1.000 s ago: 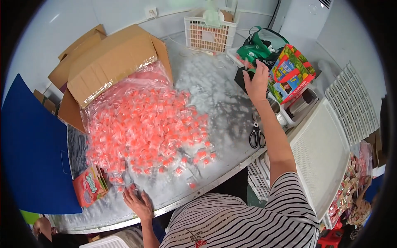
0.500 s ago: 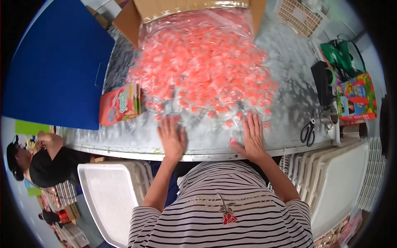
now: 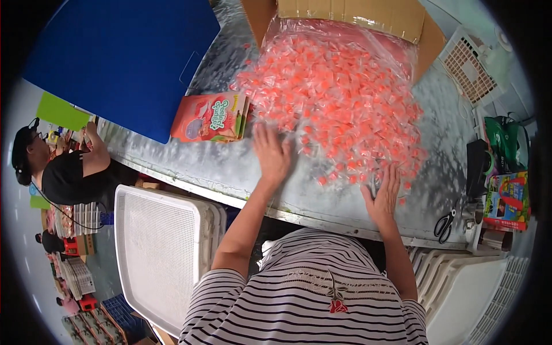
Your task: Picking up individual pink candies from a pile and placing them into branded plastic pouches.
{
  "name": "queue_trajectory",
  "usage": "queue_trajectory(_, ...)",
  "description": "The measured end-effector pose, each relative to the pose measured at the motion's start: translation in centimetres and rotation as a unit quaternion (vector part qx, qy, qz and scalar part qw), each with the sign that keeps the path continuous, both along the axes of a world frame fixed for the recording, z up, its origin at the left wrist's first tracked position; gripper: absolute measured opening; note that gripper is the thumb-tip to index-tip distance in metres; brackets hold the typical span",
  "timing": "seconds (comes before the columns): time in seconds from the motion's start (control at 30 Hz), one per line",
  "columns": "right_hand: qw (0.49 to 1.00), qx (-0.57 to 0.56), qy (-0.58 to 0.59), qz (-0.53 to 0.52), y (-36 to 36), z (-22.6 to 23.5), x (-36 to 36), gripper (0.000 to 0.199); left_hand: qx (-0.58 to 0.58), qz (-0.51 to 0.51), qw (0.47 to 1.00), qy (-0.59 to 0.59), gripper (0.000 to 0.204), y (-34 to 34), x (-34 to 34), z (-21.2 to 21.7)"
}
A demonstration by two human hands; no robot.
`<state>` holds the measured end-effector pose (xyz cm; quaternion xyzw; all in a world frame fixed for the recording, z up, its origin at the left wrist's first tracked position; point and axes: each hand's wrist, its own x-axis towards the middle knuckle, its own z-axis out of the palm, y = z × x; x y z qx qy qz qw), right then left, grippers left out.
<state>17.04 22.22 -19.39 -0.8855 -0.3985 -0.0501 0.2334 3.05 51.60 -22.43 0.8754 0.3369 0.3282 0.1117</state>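
Note:
A wide heap of small red candies in clear wrappers (image 3: 339, 98) lies spread over the grey tabletop. My left hand (image 3: 272, 154) is flat with its fingers stretched out, beside the heap's left near edge and just right of the stacked red packets (image 3: 210, 118). At the near right edge, my right hand (image 3: 384, 198) has its fingers extended against the candies, thumb apart. Neither hand grips anything that I can see. A few single candies (image 3: 322, 180) lie between the hands, in front of the heap.
Behind the heap an open cardboard box (image 3: 351, 12) with a clear plastic liner lies toward me. A blue bin (image 3: 121, 63) stands at left. Black scissors (image 3: 444, 225) rest near the right front edge. White trays (image 3: 158, 253) are stacked below the table; a co-worker (image 3: 69, 172) is at far left.
The view has turned left, so the table appears tilted. My left hand has moved forward, closer to the packets; my right hand has moved against the heap's near right edge. Both stay open.

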Motion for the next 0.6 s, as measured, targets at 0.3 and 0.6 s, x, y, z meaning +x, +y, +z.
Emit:
queue_trajectory(0.3, 1.000, 0.021, 0.016, -0.006, -0.2, -1.0, 0.5, 0.082, -0.126, -0.138, 0.980, -0.067, 0.051, -0.3, -1.1, 5.3)
queue_trajectory(0.6, 0.999, 0.021, 0.009, -0.024, -0.4, -1.1, 0.5, 0.075, 0.087, 0.078, 0.990, 0.085, 0.044, 11.2, -6.0, 2.4)
